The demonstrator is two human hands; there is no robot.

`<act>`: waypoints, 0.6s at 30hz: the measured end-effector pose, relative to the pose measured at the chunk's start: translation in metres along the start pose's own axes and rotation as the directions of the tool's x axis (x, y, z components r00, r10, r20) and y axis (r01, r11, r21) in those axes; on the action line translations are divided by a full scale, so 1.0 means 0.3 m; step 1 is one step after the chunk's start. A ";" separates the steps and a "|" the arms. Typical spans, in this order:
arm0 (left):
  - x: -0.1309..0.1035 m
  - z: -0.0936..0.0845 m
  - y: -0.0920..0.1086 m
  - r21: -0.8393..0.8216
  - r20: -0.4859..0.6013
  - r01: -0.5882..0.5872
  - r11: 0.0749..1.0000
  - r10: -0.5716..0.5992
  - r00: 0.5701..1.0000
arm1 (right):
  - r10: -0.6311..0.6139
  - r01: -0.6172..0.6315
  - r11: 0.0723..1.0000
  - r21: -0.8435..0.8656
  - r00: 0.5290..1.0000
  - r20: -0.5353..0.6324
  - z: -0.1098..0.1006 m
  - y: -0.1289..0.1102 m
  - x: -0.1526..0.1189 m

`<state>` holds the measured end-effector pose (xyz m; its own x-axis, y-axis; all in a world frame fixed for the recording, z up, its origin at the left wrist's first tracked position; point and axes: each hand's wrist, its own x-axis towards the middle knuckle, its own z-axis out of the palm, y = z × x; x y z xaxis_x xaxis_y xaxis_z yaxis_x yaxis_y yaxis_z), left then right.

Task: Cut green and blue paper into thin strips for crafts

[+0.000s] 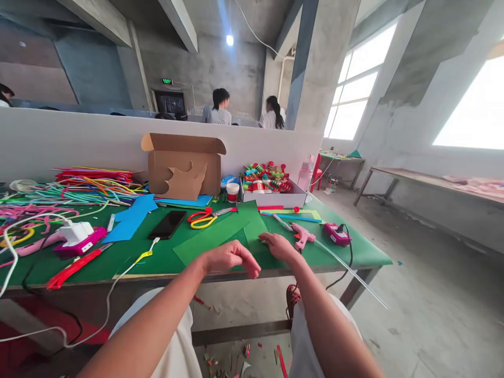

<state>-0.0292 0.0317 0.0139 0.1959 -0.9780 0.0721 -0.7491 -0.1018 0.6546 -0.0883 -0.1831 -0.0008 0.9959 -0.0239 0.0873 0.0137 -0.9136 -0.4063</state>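
Note:
My left hand (231, 257) hangs over the table's front edge, its fingers loosely bent and stretched to the right with nothing visible in them. My right hand (280, 248) is over the right part of some green paper (214, 236), fingers reaching left; whether they touch the paper I cannot tell. A narrower green piece (252, 218) runs back from between my hands. Just right of my right hand lies a pink glue gun (303, 236) with a long clear glue stick (354, 275) sticking out. Scissors with red and yellow handles (203, 218) lie behind the paper.
A black phone (167, 224), blue paper (132, 218) and a pink power strip (81, 242) lie left. Behind stand an open cardboard box (185, 163), a paper cup (232, 192) and a white box (275, 199) of colourful pieces. Another power block (337, 234) sits right.

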 end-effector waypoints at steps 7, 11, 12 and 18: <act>0.118 0.137 0.022 0.186 -0.192 0.020 0.982 0.016 0.981 | 0.001 0.000 1.000 0.022 1.000 -0.027 -0.013 -0.006 -0.004; 0.103 0.135 0.015 0.163 -0.119 0.024 0.986 -0.004 0.993 | 0.000 0.000 1.000 0.024 1.000 -0.015 -0.020 -0.008 -0.007; 0.082 0.119 0.012 0.142 -0.072 0.007 0.990 0.003 0.997 | 0.000 0.000 1.000 0.027 1.000 -0.010 -0.020 -0.007 -0.007; -0.009 0.042 -0.025 -0.057 -0.223 0.053 0.997 -0.064 0.973 | 0.013 -0.014 0.997 0.071 1.000 0.017 -0.006 0.009 0.007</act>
<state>-0.0322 0.0327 -0.0008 0.3797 -0.9041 0.1960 -0.7007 -0.1428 0.6990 -0.0863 -0.1864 -0.0001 0.9974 -0.0290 0.0667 0.0058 -0.8821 -0.4711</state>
